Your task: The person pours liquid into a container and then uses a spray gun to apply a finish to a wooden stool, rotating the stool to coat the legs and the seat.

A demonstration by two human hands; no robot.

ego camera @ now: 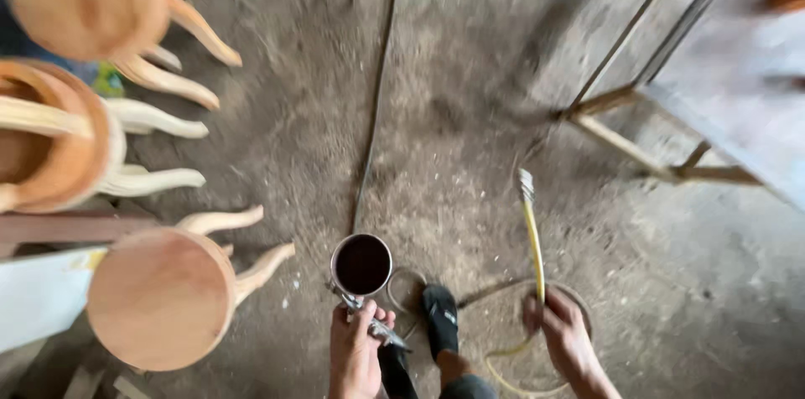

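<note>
Down at the bottom of the head view, the left hand [354,353] is clamped on a metal spray gun [369,315] whose open round cup [361,265] holds dark liquid, just above the dusty floor [470,114]. The right hand [563,334] is closed around a yellow air hose [533,240] with a silvery fitting at its tip. Keeping the cup level should avoid spills, I judge. Round bare-wood stools [159,297] lie at left. No packages, labels or signs are visible.

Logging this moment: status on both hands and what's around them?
Left hand grips spray gun, open cup dark inside. Right hand grips yellow hose. Round stool close left.
</note>
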